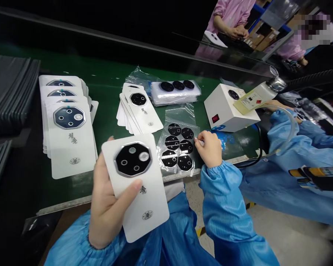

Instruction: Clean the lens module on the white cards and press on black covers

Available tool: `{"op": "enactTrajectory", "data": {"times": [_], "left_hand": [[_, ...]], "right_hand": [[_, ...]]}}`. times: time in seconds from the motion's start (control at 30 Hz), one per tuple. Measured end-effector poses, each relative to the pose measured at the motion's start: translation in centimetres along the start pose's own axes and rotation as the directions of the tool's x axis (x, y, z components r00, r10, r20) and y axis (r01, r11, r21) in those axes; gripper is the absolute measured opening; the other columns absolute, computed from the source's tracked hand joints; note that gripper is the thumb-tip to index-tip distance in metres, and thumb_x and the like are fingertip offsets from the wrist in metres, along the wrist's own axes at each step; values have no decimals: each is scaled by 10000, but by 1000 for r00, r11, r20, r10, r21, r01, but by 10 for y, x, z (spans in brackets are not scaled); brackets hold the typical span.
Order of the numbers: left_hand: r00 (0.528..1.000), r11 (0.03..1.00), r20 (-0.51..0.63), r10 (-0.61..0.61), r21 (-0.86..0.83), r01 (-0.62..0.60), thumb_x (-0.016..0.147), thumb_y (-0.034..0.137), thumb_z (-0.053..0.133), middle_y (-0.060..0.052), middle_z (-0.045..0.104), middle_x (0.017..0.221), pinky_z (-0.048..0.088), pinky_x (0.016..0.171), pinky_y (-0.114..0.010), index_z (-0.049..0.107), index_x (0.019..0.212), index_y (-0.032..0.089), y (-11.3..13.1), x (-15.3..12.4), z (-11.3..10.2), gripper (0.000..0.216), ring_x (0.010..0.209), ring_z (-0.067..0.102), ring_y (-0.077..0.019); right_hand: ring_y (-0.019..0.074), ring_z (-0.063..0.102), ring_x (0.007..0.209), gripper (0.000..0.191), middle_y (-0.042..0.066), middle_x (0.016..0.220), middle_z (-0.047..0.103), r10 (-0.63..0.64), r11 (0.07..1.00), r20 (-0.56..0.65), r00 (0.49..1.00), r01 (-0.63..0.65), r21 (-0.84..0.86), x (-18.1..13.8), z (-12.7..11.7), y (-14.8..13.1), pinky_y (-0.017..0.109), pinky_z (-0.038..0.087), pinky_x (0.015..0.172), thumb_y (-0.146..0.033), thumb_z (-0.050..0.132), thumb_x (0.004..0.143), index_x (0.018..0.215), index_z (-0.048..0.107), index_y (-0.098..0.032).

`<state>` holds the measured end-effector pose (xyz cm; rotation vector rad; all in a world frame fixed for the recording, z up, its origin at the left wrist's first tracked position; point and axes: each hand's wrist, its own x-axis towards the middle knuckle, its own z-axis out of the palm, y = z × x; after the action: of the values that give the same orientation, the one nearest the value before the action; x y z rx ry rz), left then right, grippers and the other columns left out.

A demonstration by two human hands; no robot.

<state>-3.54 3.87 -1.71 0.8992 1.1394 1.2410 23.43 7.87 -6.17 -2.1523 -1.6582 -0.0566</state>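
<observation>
The left hand (pixel 107 207) holds one white panel (pixel 151 184) out before the tabletop (pixel 107 111), its grip pinching it between thumb and fingers; four circles mark its black plate. The right hand (pixel 211 149) has its fingertips pressed together, perhaps on something small, beside a clear sheet (pixel 178 146) bearing six black discs (pixel 172 142). Beyond: two panel stacks (pixel 143 112), one white box (pixel 227 107), one bottle (pixel 251 101), three loose discs (pixel 178 85).

Grn bench top (pixel 104 79), grey flr (pixel 269 225) w/ blk-yel tape (pixel 201 232).
</observation>
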Motion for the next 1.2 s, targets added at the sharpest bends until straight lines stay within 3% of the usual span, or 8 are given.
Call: {"op": "enactTrajectory", "data": {"times": [0.13,0.3,0.4,0.53,0.73,0.9,1.2], "left_hand": [[990,992,61,-126,-2,127,774,212,670,28,591,1219,607,773,-312,377,1343,465,4,-8,8,688,1082,604,-244],[965,965,126,-231,-97,244,801,206,637,-40,605,1219,639,647,-348,199,1430,419,5,-11,11,795,984,662,-276],[943,951,217,-253,-124,284,817,229,617,-35,638,1182,641,597,-366,100,1446,435,5,-16,15,840,899,692,-277],[916,925,285,-281,-173,338,825,244,611,-24,641,1193,644,568,-380,64,1445,457,7,-24,20,854,891,698,-292],[965,971,247,-87,-195,137,845,102,553,9,660,1169,630,740,-404,376,1341,492,12,-34,27,656,1029,660,-300],[965,975,237,-108,-166,150,855,113,525,32,639,1217,628,746,-453,287,1378,505,15,-39,28,695,1034,659,-295],[966,974,229,-120,-159,159,838,109,542,79,655,1180,634,744,-414,395,1306,546,21,-36,26,656,1024,664,-279]], "right_hand": [[282,443,952,87,108,965,518,-70,998,-8,998,70,-3,-19,-9,-10,451,368,804,-279,504,827,783,503,-204],[242,501,938,242,65,939,508,-264,959,177,948,238,152,-49,-23,-16,417,448,829,-396,622,800,932,527,-217],[258,502,973,400,85,990,495,-290,949,246,925,243,202,-59,-23,-12,423,469,830,-453,655,771,1043,498,-206],[272,506,976,366,105,999,490,-282,947,305,910,214,238,-61,-21,-8,429,491,788,-415,618,805,1061,487,-188],[276,495,1003,366,101,1018,479,-277,944,337,900,189,272,-59,-22,-7,465,482,831,-403,584,829,1121,499,-200],[279,493,978,344,103,1005,479,-278,940,349,895,180,288,-60,-23,-6,476,482,807,-460,567,828,1054,540,-201],[301,486,1051,382,108,1060,498,-283,941,320,904,197,277,-61,-21,-7,473,460,836,-473,543,845,1140,504,-233]]}}
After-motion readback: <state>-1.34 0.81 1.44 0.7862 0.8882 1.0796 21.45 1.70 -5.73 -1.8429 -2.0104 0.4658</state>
